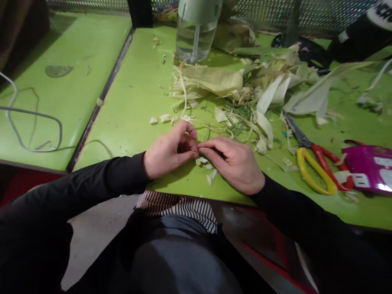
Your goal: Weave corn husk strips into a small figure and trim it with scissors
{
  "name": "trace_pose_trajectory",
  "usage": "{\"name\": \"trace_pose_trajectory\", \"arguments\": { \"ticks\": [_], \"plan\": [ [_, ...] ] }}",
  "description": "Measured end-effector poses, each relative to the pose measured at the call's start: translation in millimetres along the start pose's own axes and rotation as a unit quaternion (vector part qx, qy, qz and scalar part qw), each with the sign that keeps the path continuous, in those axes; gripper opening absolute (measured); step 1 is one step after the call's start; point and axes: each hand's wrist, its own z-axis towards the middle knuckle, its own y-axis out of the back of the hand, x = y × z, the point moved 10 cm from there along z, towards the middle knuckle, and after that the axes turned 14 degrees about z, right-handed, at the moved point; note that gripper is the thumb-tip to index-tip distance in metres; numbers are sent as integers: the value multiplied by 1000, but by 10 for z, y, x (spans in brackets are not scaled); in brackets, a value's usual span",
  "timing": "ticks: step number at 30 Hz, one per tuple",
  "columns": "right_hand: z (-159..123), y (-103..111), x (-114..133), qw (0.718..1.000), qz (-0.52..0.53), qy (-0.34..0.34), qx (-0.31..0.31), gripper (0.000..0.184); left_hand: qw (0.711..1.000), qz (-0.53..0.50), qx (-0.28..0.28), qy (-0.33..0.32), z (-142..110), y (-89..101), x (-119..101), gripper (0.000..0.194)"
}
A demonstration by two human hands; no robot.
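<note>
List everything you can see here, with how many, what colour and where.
Tabletop: one, lime green, across the view
Small scraps: several, pale, below the hands
Husks: uncounted pile, pale green, beyond the hands
Bottle: one, clear with pale green top, behind the husks
Scissors: one pair, red and yellow handles, right
Packet: one, purple, far right
Cylinder: one, black with white lettering, upper right
Half-disc: one, greyish, upper left
Cable: count unclear, pale grey, left
Mesh: metallic, back edge
Striped cloth: one, black and white, below the table edge
Left hand and right hand: two, bare, centre, fingertips close together
Sleeves: two, black, either side
</note>
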Motion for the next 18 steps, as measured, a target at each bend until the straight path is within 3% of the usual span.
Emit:
{"name": "trace_pose_trajectory", "arguments": {
  "ticks": [6,18],
  "plan": [
    [-11,6,-97,998,19,-55,-7,7,1000,-3,3,0,0,22,-7,33],
    [23,-120,-74,996,-10,-58,65,9,995,69,-58,-48,-15,104,-75,19]
  ]
}}
